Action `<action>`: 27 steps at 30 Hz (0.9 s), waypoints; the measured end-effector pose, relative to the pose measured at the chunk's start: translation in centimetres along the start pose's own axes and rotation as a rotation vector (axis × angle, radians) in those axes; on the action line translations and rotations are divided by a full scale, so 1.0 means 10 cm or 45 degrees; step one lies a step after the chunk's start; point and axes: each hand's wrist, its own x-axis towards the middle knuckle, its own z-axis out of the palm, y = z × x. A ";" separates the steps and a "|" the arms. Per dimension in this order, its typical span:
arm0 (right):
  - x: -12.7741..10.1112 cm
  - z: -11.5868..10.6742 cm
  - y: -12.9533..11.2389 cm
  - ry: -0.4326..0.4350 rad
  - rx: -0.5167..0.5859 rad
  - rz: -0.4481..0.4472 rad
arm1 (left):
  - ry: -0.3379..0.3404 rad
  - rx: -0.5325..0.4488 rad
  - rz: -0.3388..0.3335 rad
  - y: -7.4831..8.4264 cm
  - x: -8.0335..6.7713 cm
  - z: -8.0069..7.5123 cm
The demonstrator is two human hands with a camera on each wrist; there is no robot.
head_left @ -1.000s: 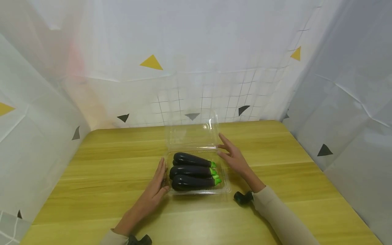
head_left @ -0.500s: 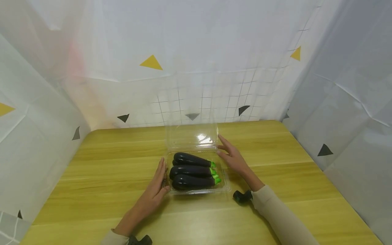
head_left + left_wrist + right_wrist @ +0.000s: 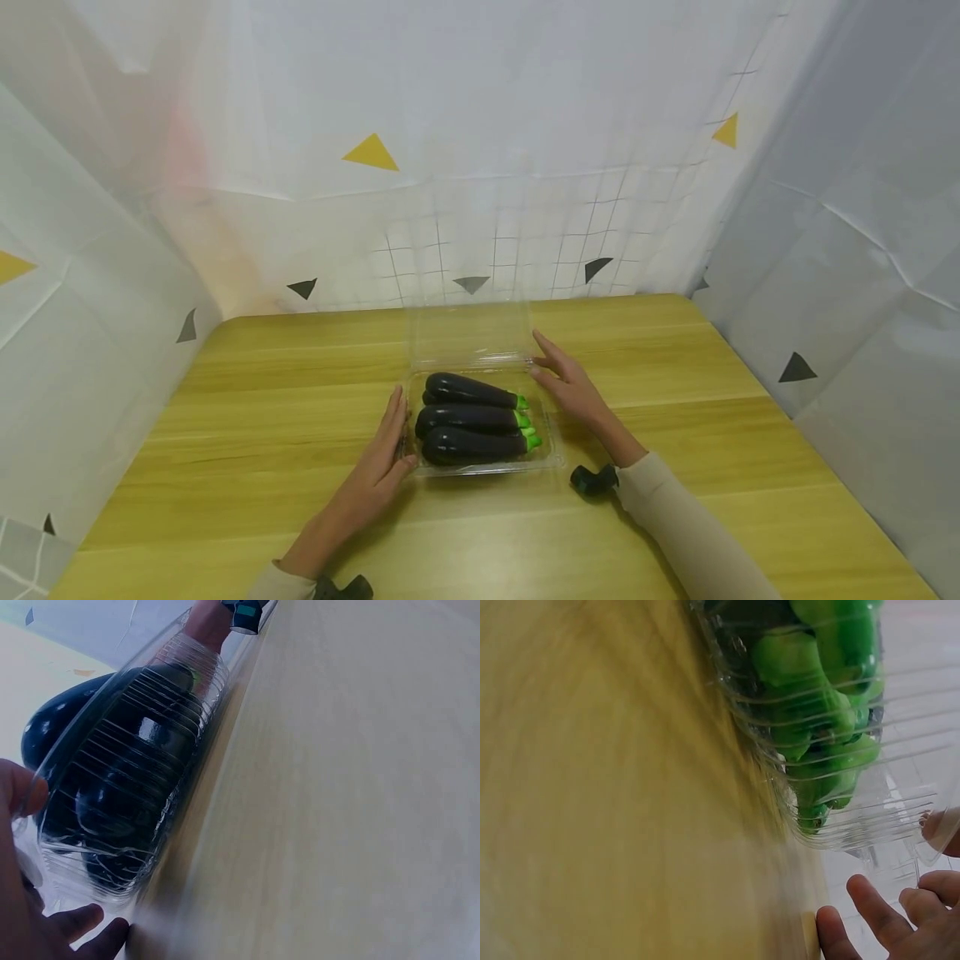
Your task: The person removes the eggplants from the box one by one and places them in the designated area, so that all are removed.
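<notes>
A clear plastic clamshell box (image 3: 487, 471) sits mid-table, its transparent lid (image 3: 468, 333) raised and leaning back behind it. Several dark eggplants (image 3: 472, 419) lie inside, green stem ends (image 3: 810, 697) to the right. My left hand (image 3: 375, 471) lies along the box's left side with fingers extended; its thumb (image 3: 28, 791) touches the rim. At the back right corner near the hinge is my right hand (image 3: 573, 387), fingers spread. In the right wrist view its thumb (image 3: 943, 831) touches the box edge while the other fingers stand apart from the wall.
The wood-grain table (image 3: 262, 433) runs back to white sheeting (image 3: 465, 83) marked with yellow and black triangles. Further sheets rise on the left and right. A black wrist device (image 3: 595, 482) hangs under the right forearm, with another (image 3: 343, 587) by the left.
The lid's top edge has sunk lower and further back, and its bright reflections have faded. My right hand has shifted very slightly; my left hand and the eggplants stay in place.
</notes>
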 end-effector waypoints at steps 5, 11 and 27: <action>-0.04 -0.03 -0.26 -0.025 0.020 0.050 | -0.002 -0.001 -0.005 0.00 0.00 0.00; -0.05 -0.04 -0.38 -0.048 0.000 0.073 | -0.002 0.000 -0.010 0.00 0.00 -0.01; -0.01 0.00 0.07 0.011 0.002 0.132 | 0.016 0.003 0.015 -0.03 0.00 -0.01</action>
